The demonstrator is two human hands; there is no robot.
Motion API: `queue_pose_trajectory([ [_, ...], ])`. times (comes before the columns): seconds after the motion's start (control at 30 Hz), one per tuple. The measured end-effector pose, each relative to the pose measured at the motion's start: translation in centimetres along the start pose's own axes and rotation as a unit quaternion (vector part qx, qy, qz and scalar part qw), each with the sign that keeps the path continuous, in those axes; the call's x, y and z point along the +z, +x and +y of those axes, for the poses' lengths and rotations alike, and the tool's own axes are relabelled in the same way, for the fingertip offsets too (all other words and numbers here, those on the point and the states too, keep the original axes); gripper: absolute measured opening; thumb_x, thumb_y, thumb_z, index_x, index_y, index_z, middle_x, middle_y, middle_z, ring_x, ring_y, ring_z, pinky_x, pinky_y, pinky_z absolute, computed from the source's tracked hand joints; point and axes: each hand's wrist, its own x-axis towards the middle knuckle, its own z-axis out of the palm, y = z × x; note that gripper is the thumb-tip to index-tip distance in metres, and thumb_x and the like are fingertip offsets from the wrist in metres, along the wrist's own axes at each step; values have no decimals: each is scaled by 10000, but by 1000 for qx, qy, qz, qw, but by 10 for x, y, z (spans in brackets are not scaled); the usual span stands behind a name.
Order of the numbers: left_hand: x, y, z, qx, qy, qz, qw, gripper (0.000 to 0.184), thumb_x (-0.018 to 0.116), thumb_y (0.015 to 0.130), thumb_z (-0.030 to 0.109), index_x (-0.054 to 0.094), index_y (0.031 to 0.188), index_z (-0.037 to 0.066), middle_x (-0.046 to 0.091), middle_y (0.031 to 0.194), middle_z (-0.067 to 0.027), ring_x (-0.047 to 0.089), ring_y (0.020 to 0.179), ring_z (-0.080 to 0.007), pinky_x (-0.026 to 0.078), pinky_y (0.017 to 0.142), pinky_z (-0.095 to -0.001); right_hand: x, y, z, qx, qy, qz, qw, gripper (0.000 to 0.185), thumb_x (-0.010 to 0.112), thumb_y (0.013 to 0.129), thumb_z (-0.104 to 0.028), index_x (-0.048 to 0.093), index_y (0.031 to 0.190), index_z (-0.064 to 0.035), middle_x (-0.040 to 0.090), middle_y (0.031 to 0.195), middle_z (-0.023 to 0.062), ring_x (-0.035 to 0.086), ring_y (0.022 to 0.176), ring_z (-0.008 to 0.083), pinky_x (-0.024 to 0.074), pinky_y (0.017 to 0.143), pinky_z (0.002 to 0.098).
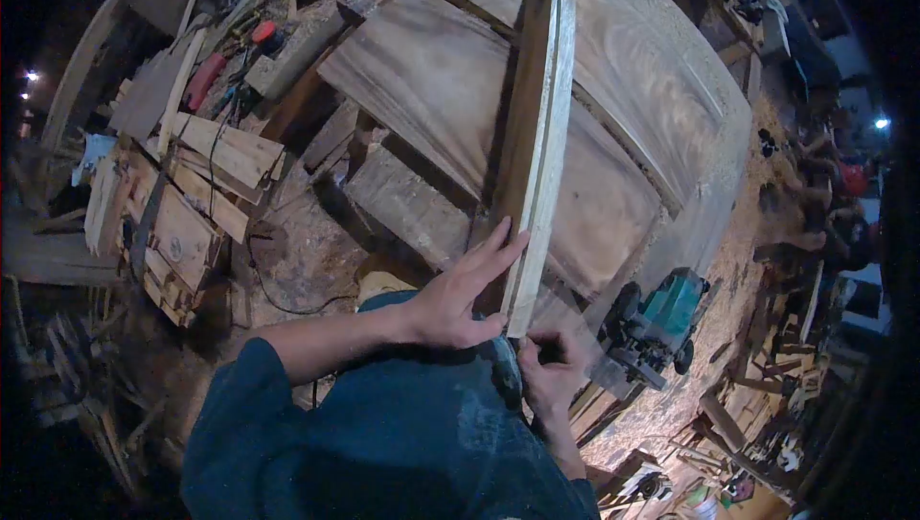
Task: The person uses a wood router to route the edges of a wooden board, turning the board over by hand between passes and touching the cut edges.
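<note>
A long wooden plank [539, 175] stands on edge, running away from my body, with a groove along its pale upper edge. My left hand [470, 295] grips its near end, fingers stretched along the side and top edge, thumb by the end. Just below that end is my right hand [551, 371], fingers curled in and thumb close to the plank's tip. Whatever its fingers pinch is hidden. Under and beside the plank lie wide brown wooden panels [422, 79], some with framed edges.
A green power tool [671, 309], apparently a planer, sits right of my right hand. Offcuts [192, 232] are piled at the left, near a thick wood block [407, 199] and a black cord [273, 300]. Sawdust [738, 232] covers the floor at right.
</note>
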Motion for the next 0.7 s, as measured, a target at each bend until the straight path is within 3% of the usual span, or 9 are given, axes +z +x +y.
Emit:
queue_pose_trajectory([
  [0.1,0,0,1,-6,-2,-5,1000,989,672,748,164,135,1577,107,85,1576,-346,201,1451,-483,234,1182,-468,2,0,-3,5,14,0,1000,107,724,787,-58,660,854,-4,639,760,37,580,677,96,475,634,246],
  [0.2,-2,1,3,-20,-1,-26,999,1005,658,738,125,103,1573,51,49,1603,-305,103,1499,-404,168,1203,-438,1,1,-4,6,18,-4,1000,97,718,795,-44,656,855,2,634,757,36,574,679,89,469,636,236],
  [0.3,0,1,2,-14,0,-11,1000,989,671,753,183,129,1576,98,82,1583,-334,191,1459,-472,218,1189,-463,2,0,-1,10,30,-8,999,96,717,796,-41,655,851,5,632,756,34,568,672,82,465,630,232],
  [0.7,-1,2,3,-6,11,-15,1000,978,660,758,144,127,1574,73,89,1593,-311,162,1481,-436,197,1196,-439,1,5,2,-5,16,-23,1000,114,733,773,-70,648,812,-6,623,720,56,582,643,109,478,611,254],
])
